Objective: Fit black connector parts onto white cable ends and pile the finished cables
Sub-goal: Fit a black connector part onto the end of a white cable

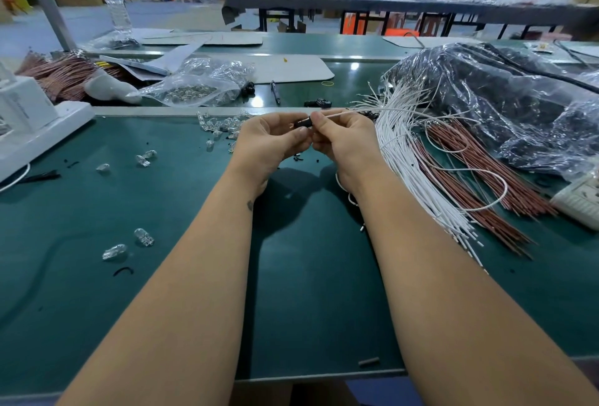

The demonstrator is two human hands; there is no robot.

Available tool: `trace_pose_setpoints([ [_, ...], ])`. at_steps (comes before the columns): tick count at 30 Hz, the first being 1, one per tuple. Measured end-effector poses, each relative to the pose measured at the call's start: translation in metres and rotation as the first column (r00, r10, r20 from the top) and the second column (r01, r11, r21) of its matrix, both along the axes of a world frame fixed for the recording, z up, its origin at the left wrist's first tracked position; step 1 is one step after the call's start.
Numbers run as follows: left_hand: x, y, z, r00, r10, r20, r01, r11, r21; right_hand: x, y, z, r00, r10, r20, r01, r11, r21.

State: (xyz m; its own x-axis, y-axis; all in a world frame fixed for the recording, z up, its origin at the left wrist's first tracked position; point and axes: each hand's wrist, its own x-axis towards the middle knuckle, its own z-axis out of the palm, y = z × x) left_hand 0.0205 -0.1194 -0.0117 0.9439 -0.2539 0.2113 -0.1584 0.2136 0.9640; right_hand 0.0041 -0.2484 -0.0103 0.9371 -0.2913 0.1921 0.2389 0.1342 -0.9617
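Over the middle of the green mat, my left hand (270, 140) pinches a small black connector part (303, 122) between thumb and fingers. My right hand (343, 138) pinches the end of one white cable (353, 111) right against that part; the cable runs off to the right. A fanned bundle of white cables (418, 172) lies on the mat just right of my right hand. More black connector parts (319, 103) sit beyond my hands near the mat's far edge. The joint between cable and part is partly hidden by my fingers.
Red-brown wires (479, 185) lie under and beside the white bundle. A large clear bag of dark parts (505, 104) fills the right. Small clear glass bulbs (142, 237) are scattered on the green mat (308, 276). A white device (29, 120) stands at left; a bag of metal pieces (197, 88) and a pen (275, 92) lie behind.
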Motion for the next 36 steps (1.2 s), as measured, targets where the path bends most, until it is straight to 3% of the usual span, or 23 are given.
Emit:
trace_pose_setpoints([
  [6, 0.001, 0.003, 0.000, 0.991, 0.098, 0.086, -0.102, 0.994, 0.040, -0.003, -0.001, 0.006, 0.999, 0.038, -0.027, -0.035, 0.995, 0.099],
  [13, -0.004, 0.002, 0.003, 0.979, 0.138, 0.149, -0.153, 0.984, 0.093, -0.005, 0.006, 0.005, 0.996, 0.032, -0.082, -0.045, 0.985, -0.168],
  [18, -0.004, 0.001, 0.004, 0.972, 0.151, 0.180, -0.182, 0.968, 0.171, -0.004, 0.007, 0.003, 0.996, 0.073, -0.055, -0.084, 0.972, -0.219],
  [25, 0.001, 0.003, 0.004, 0.945, 0.249, 0.211, -0.293, 0.933, 0.209, -0.002, 0.002, 0.002, 0.998, 0.049, -0.048, -0.052, 0.996, -0.076],
  [27, 0.004, 0.008, 0.003, 0.891, 0.373, 0.258, -0.440, 0.850, 0.290, -0.001, 0.000, 0.004, 0.999, 0.005, -0.042, -0.005, 1.000, 0.004],
  [32, 0.012, 0.030, 0.004, 0.627, 0.684, 0.373, -0.771, 0.478, 0.421, -0.003, -0.011, 0.008, 0.992, -0.123, -0.028, 0.126, 0.958, 0.258],
  [34, 0.011, 0.031, 0.006, 0.533, 0.722, 0.441, -0.827, 0.334, 0.453, -0.003, -0.010, 0.008, 0.991, -0.130, -0.015, 0.130, 0.965, 0.228],
  [36, 0.009, 0.029, 0.006, 0.500, 0.671, 0.547, -0.858, 0.295, 0.421, -0.002, -0.004, 0.008, 0.994, -0.108, -0.001, 0.107, 0.990, 0.094],
])
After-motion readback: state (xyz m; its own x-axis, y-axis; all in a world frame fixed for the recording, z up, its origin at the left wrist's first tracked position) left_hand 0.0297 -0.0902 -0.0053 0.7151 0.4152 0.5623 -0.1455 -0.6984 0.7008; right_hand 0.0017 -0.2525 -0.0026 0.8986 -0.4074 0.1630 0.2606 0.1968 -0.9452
